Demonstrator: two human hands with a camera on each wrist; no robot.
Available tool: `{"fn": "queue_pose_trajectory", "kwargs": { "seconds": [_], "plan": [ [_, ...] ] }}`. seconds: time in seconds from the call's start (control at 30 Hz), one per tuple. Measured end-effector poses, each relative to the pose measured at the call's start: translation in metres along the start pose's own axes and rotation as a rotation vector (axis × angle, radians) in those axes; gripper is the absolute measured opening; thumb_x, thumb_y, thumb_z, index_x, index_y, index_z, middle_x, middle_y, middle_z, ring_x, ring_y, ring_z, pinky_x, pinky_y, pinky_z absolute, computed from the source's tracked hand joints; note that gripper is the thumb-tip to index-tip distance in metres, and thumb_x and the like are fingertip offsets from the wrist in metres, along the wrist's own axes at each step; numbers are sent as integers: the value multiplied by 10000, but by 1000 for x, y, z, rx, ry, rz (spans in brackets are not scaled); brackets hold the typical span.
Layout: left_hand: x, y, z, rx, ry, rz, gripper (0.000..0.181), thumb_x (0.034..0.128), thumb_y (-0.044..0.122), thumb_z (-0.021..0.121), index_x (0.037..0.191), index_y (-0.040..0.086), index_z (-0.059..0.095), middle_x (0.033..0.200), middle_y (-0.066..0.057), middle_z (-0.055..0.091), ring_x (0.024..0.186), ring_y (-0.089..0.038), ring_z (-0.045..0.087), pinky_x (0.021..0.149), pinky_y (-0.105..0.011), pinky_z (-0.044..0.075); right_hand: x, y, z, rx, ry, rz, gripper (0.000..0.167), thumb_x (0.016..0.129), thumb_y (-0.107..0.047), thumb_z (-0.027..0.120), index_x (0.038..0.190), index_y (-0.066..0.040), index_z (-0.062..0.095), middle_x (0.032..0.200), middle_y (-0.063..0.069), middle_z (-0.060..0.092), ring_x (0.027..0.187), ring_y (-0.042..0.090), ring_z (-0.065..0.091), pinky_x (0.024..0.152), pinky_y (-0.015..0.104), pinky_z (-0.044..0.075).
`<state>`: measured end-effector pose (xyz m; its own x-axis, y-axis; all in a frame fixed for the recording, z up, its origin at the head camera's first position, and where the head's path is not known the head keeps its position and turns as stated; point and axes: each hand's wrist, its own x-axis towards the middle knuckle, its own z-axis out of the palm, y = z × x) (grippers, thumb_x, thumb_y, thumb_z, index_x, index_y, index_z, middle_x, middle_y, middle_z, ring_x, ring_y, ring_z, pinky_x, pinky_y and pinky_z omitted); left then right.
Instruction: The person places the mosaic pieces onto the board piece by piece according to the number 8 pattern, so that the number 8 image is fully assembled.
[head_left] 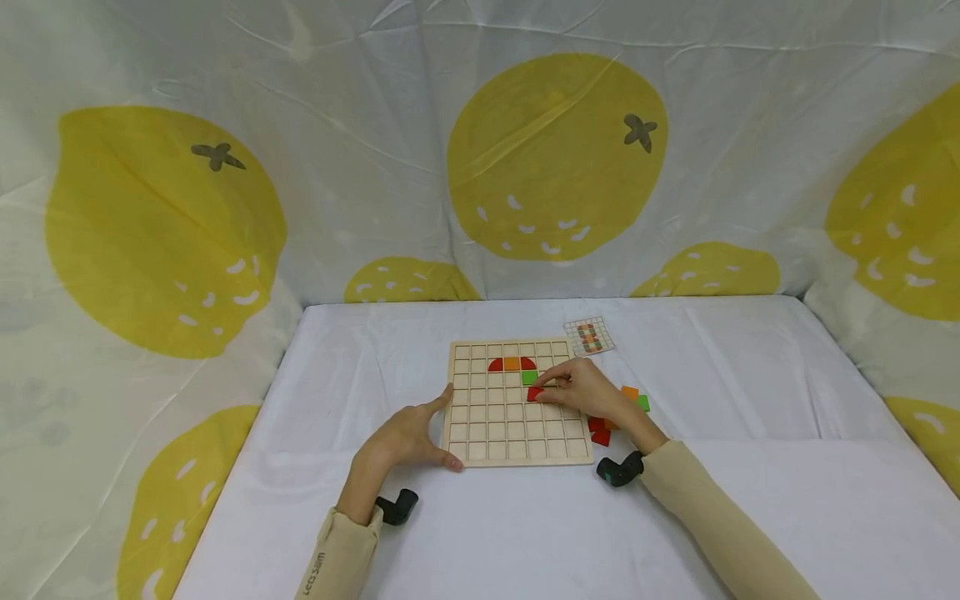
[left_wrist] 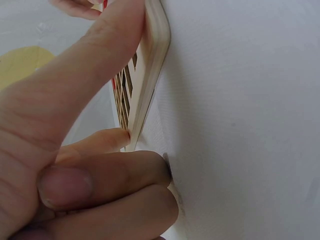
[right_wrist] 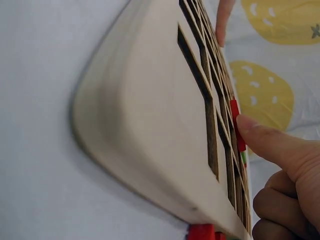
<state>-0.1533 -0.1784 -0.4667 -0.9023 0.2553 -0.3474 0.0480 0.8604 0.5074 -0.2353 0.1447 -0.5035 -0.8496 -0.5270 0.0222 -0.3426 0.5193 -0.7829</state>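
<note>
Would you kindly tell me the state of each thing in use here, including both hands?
Grid board: flat, partly filled.
Left hand: touching the board's left side.
Right hand: pinching a red piece.
Red piece: held; whether seated is unclear.
Two curved red pieces, orange tile, green tile: lying in cells.
Loose pieces: right of the board, partly hidden.
Pattern card: lying face up.
</note>
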Motion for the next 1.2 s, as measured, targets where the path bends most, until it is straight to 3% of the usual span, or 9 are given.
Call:
{"fn": "queue_pose_trajectory", "kwargs": {
  "seconds": [0.53,0.8,1.2],
  "plan": [
    [0,1,0,-6,7,10,1299,621,449,986,1657,213,237,1588,-222,462,1450,-401,483,1147,-558,443,4,2,4,13,5,-7,198,889,-256,829,1069,-173,829,536,-85,283,521,70,236,529,211,223],
    [0,0,0,-3,6,1,1296,626,446,983,1657,219,233,1596,-217,452,1457,-409,471,1153,-567,435,-23,6,-17,29,46,75,231,896,-257,823,1106,-164,815,561,-70,285,526,72,255,517,201,246],
    [0,-1,0,-11,13,3,1281,628,424,988,1653,241,241,1585,-227,463,1453,-401,477,1147,-565,437,-60,26,-38,-67,133,165,271,886,-228,833,1109,-76,805,549,-79,303,524,62,295,534,206,248]
  ]
}}
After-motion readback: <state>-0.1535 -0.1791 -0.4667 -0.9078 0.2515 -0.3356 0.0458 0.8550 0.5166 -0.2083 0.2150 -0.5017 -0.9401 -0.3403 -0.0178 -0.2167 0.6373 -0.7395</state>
